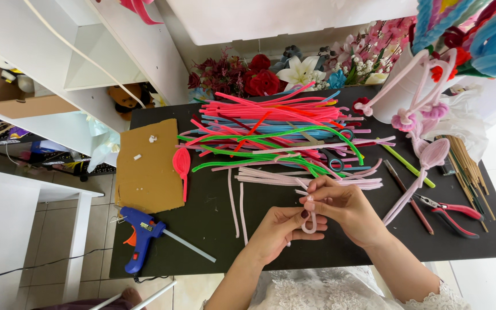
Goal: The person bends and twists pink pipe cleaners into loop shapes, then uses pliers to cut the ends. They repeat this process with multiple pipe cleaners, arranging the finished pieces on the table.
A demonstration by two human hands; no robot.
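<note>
My left hand [279,228] and my right hand [345,208] meet over the near part of a black table [213,227]. Together they pinch a pale pink pipe cleaner [310,224] bent into a small loop that hangs between the fingers. Just beyond the hands lies a bundle of pale pink pipe cleaners [305,179]. Farther back spreads a big heap of bright pink, blue, red and green pipe cleaners [271,126], with blue-handled scissors [334,155] lying partly in it.
A blue glue gun [139,235] lies at the table's near left beside a brown cardboard sheet [147,166]. Red-handled pliers [452,212] and wooden sticks [469,166] lie at the right. Artificial flowers [294,72] and a white vase [400,92] stand at the back.
</note>
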